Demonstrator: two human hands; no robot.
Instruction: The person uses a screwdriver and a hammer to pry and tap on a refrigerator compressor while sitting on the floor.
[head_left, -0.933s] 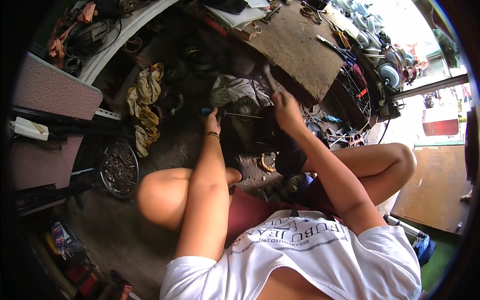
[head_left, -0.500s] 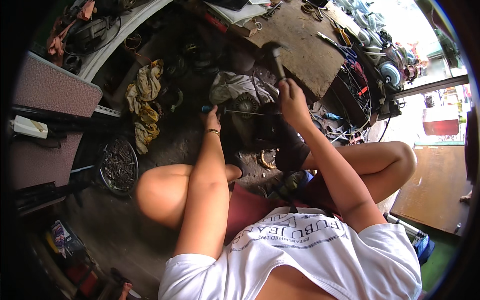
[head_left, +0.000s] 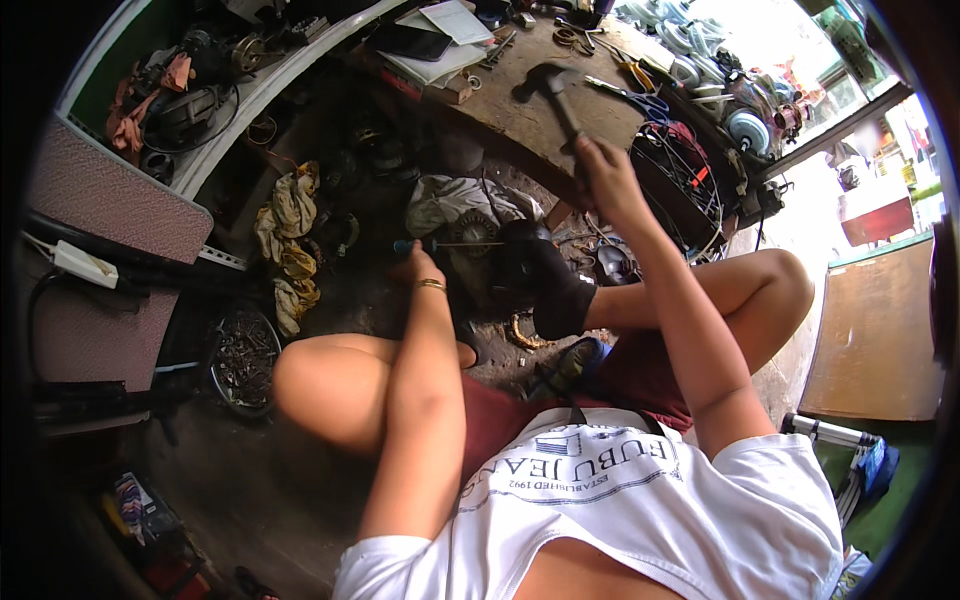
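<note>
My right hand (head_left: 610,178) is closed round the handle of a claw hammer (head_left: 560,100), raised in front of the wooden bench. Lower and to the left, my left hand (head_left: 422,266) grips the blue handle of a screwdriver (head_left: 470,244). Its thin shaft points right, toward a dark round part (head_left: 522,238) by my foot; where the tip rests is hidden in shadow. Just behind the shaft stands a round, slotted metal motor part (head_left: 474,224), with a pale cloth (head_left: 440,200) beyond it. My dark-socked foot (head_left: 566,302) is beside the dark part.
The wooden bench (head_left: 530,125) carries papers, a phone (head_left: 410,42), scissors (head_left: 640,102) and pliers. Left of my hands lie stained rags (head_left: 290,240) and a round pan (head_left: 240,405) of small metal pieces. A copper-coloured ring (head_left: 525,332) lies near my foot. Tangled cables (head_left: 685,185) fill the right side.
My right hand has lifted the hammer up and to the right. My left hand still holds the screwdriver in nearly the same pose. The whole view has shifted slightly.
</note>
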